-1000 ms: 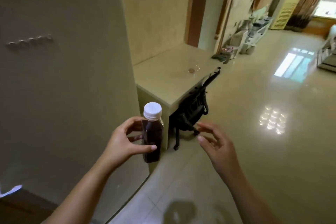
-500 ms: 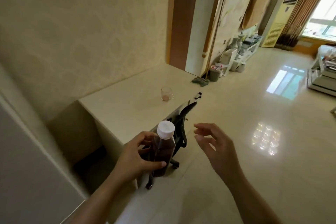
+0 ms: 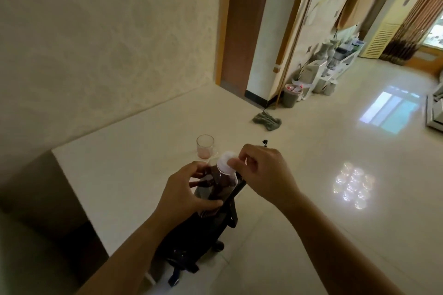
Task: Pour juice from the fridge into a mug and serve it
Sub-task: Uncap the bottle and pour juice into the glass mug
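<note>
My left hand (image 3: 185, 190) grips a small clear bottle of dark juice (image 3: 217, 187) around its body, tilted toward the right, over the front edge of a cream table (image 3: 134, 175). My right hand (image 3: 263, 171) pinches the bottle's white cap (image 3: 225, 163) between thumb and fingers. A small clear glass (image 3: 205, 149) with a thin pinkish layer at its bottom stands upright on the table just beyond the bottle.
A black office chair (image 3: 203, 232) is pushed under the table, below my hands. A grey rag (image 3: 267, 122) lies on the glossy tiled floor past the table. A bin (image 3: 291, 96), vases and shelves line the far wall. A standing air conditioner (image 3: 393, 19) is far right.
I have moved closer to the table. My right hand, open in the air before, has closed on the bottle's cap. The bottle now tilts.
</note>
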